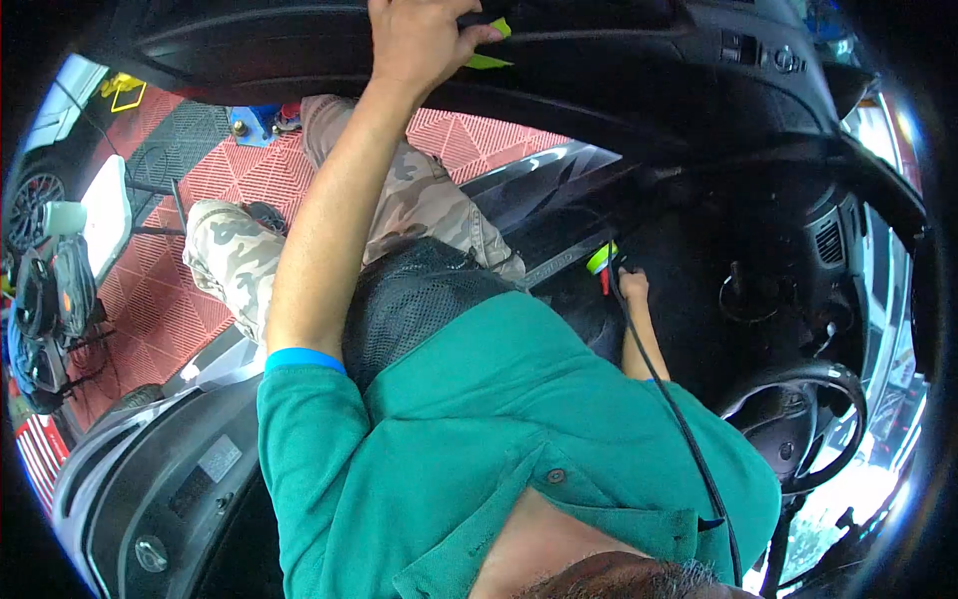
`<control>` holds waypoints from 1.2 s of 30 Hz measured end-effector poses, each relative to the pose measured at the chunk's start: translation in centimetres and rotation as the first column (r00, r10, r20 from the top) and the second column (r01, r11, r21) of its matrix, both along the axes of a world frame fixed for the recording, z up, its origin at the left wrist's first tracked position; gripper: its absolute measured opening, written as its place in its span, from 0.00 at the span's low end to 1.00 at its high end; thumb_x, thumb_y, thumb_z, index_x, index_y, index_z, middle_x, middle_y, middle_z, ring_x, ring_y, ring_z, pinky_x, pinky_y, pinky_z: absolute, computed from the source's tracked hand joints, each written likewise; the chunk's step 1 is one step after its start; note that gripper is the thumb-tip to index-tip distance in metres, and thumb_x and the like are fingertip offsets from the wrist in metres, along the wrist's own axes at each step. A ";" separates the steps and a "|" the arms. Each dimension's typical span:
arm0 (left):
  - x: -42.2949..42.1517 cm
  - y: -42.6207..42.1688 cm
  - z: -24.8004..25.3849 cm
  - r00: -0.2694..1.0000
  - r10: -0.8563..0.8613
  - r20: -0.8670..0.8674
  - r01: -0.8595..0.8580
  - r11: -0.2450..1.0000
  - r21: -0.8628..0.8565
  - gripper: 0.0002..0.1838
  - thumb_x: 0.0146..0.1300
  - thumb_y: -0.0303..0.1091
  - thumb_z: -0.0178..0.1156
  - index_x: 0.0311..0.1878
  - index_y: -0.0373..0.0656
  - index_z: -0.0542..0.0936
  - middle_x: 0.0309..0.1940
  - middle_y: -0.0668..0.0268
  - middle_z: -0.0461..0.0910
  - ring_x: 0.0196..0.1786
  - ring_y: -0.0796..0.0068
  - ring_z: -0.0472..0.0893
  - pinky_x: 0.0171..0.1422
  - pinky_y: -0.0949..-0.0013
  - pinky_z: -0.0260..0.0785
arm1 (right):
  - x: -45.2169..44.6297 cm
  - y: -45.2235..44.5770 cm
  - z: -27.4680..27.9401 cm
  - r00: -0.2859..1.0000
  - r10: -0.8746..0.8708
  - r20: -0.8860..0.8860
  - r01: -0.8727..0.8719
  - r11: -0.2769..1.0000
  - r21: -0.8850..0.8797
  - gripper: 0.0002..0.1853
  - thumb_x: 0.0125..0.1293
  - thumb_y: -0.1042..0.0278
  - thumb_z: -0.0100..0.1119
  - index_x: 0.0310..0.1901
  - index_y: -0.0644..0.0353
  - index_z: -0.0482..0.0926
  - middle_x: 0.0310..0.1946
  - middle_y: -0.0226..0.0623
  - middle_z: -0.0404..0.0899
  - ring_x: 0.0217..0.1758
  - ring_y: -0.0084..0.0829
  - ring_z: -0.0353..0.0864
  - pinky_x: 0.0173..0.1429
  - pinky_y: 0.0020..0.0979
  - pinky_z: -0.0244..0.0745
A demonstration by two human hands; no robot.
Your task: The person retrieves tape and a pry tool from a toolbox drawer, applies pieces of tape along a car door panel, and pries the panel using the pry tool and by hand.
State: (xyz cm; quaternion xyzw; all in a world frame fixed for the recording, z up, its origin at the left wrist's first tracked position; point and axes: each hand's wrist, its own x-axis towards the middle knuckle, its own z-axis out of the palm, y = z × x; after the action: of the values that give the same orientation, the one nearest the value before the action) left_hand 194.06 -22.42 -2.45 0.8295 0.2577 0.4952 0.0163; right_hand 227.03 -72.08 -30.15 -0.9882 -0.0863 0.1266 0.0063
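My left hand (424,40) reaches up to the dark inner door panel (269,55), its fingers curled and thumb bent inward. A yellow-green cloth-like piece (489,62) pokes out beside the thumb; most of it is hidden under the hand. Lower down on the right, my right hand (634,285) is closed in the shadowed footwell. Just beside it is a round yellow-green object (603,258) with a red end; its kind is unclear. What the right fingers grip, if anything, cannot be made out. A dark cable (667,394) runs past this hand and over the green shirt.
The steering wheel (858,409) is at the right, the car seat (170,499) at lower left. Door switches (738,47) lie upper right. Outside are red floor tiles (200,270), a blue metal piece (254,127), a white board (105,215) and dark bags (72,280).
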 end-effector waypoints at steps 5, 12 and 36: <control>-0.5 0.7 -0.2 0.993 -0.082 -0.090 0.092 0.990 0.110 0.14 0.54 0.46 0.75 0.36 0.48 0.88 0.38 0.63 0.85 0.47 0.54 0.81 0.50 0.50 0.66 | 2.6 -5.6 -9.9 0.622 0.471 -0.626 -0.731 0.635 -0.249 0.30 0.76 0.40 0.51 0.52 0.63 0.87 0.50 0.56 0.87 0.53 0.51 0.88 0.59 0.47 0.81; -2.4 1.9 -1.8 0.951 0.046 -0.307 0.054 0.950 0.309 0.29 0.54 0.39 0.77 0.62 0.54 0.84 0.58 0.73 0.84 0.61 0.63 0.81 0.68 0.54 0.66 | -1.4 -2.4 -5.4 0.919 0.164 -0.357 -0.260 0.935 -0.240 0.32 0.62 0.39 0.72 0.49 0.67 0.88 0.53 0.60 0.85 0.62 0.50 0.85 0.64 0.43 0.80; -2.8 1.4 -4.8 0.978 -0.208 0.030 0.202 0.968 0.149 0.19 0.61 0.38 0.73 0.56 0.51 0.88 0.48 0.65 0.88 0.51 0.62 0.86 0.54 0.59 0.74 | -6.2 11.5 15.8 0.950 0.112 0.291 -0.309 0.199 0.930 0.12 0.75 0.74 0.63 0.53 0.68 0.72 0.45 0.38 0.81 0.41 0.26 0.86 0.47 0.27 0.84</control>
State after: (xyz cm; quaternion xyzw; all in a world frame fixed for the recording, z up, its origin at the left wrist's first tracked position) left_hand 191.29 -21.02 -7.22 0.8393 0.1334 0.5269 0.0127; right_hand 220.86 -60.61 -14.39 -0.7553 -0.2803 -0.0334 0.5915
